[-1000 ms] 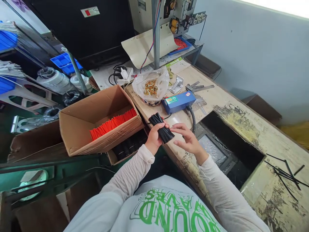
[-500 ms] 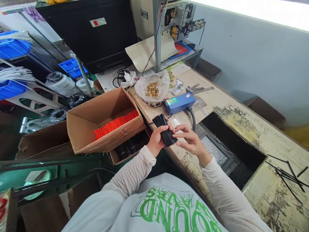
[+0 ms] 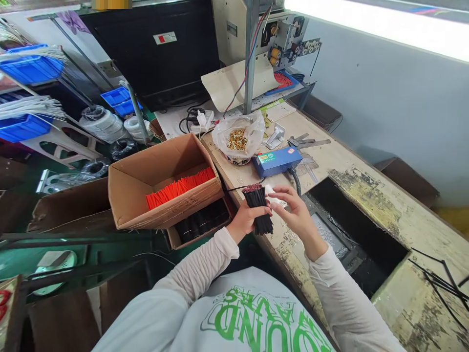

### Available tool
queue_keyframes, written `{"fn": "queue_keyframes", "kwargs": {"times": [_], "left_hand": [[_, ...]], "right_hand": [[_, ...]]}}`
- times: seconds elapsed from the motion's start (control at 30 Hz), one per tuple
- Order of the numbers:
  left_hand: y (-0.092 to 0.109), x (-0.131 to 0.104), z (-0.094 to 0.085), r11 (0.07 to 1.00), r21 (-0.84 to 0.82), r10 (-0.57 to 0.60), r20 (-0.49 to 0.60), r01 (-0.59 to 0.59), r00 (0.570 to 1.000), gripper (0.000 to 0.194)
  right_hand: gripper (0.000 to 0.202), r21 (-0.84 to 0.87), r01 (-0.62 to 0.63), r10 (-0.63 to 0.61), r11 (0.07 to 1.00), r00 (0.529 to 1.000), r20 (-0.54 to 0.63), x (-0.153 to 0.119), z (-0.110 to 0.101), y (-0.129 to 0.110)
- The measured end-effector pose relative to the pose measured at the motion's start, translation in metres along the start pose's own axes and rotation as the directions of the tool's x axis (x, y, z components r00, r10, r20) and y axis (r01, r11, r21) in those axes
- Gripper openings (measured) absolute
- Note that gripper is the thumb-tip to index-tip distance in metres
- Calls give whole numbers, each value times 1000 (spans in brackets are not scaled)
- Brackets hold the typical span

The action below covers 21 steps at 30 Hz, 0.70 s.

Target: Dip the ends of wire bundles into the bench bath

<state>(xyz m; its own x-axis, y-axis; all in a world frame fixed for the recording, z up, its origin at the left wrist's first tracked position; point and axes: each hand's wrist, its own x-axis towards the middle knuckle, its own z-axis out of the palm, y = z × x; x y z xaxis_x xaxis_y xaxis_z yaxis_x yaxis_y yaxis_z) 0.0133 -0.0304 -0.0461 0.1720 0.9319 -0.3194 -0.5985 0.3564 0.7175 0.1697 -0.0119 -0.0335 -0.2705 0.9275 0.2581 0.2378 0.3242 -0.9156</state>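
Observation:
My left hand (image 3: 245, 220) is wrapped round a bundle of short black wires (image 3: 259, 208), whose reddish ends face up and away from me. Beside the bundle on its right is my right hand (image 3: 293, 212), fingers bent and spread, the fingertips close to or touching the wires; I cannot tell whether they pinch anything. Just beyond lies a blue box-shaped device (image 3: 278, 161) with a dark hose. A clear plastic bag of gold-coloured terminals (image 3: 237, 140) sits to its left on the worktable (image 3: 351, 161).
Left of the table, a cardboard box (image 3: 164, 215) holds red wires (image 3: 181, 187), above another box with black bundles (image 3: 201, 222). A dark recess (image 3: 362, 230) cuts into the tabletop at right. Loose black strips (image 3: 439, 278) lie beyond it. A metal post (image 3: 251, 63) rises behind.
The bundle has been tilted in my left hand, so its reddish ends now show at the top. The camera view has shifted slightly, moving the surroundings right in the picture.

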Motion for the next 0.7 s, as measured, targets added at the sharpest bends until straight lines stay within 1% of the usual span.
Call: {"fn": "queue_keyframes", "kwargs": {"times": [0.03, 0.1, 0.17, 0.23, 0.27, 0.33, 0.4, 0.43, 0.47, 0.5, 0.53, 0.57, 0.63, 0.7], "left_hand": [[-2, -1, 1, 999, 41, 6, -4, -5, 1000, 33], [-4, -3, 2, 996, 93, 17, -13, -15, 1000, 31], [-7, -3, 2, 992, 122, 42, -28, -38, 999, 31], [-10, -1, 0, 986, 150, 87, -55, -78, 995, 34], [-11, 1, -2, 982, 164, 112, -68, -99, 991, 36], [-15, 4, -5, 974, 182, 150, -85, -133, 985, 40], [-18, 9, -8, 967, 203, 173, -79, -154, 982, 40], [-20, 12, -10, 962, 222, 180, -70, -160, 981, 39], [-21, 15, -12, 955, 245, 186, -64, -166, 980, 36], [-22, 19, -13, 947, 273, 192, -57, -169, 980, 32], [-24, 23, -15, 937, 303, 197, -53, -172, 979, 28], [-25, 27, -16, 928, 330, 202, -49, -175, 978, 24], [-28, 37, -18, 912, 369, 217, -57, -181, 975, 18], [-33, 47, -20, 905, 387, 218, -74, -174, 973, 14]], "right_hand": [[23, 5, -10, 10, 1000, 1000, -5, 3, 3, -1], [18, 0, 10, -10, 1000, 1000, -24, 6, 7, -3], [12, -78, 70, -75, 994, 995, -59, 6, 11, -5], [7, -194, 151, -168, 969, 983, -74, 2, 14, -7], [8, -238, 189, -210, 953, 975, -67, 0, 15, -8], [15, -274, 243, -262, 931, 965, -35, -3, 18, -9], [20, -247, 230, -241, 941, 970, -13, -6, 19, -6], [22, -210, 187, -196, 960, 980, -21, -7, 18, -2], [25, -151, 118, -126, 981, 991, -43, -7, 17, 2], [30, -71, 26, -30, 997, 997, -65, -8, 16, 8], [36, 22, -82, 83, 996, 994, -73, -8, 15, 14], [44, 114, -191, 198, 975, 978, -58, -9, 14, 22], [62, 234, -374, 377, 898, 926, 33, -10, 15, 36], [78, 234, -481, 463, 845, 877, 129, -11, 19, 49]]}}
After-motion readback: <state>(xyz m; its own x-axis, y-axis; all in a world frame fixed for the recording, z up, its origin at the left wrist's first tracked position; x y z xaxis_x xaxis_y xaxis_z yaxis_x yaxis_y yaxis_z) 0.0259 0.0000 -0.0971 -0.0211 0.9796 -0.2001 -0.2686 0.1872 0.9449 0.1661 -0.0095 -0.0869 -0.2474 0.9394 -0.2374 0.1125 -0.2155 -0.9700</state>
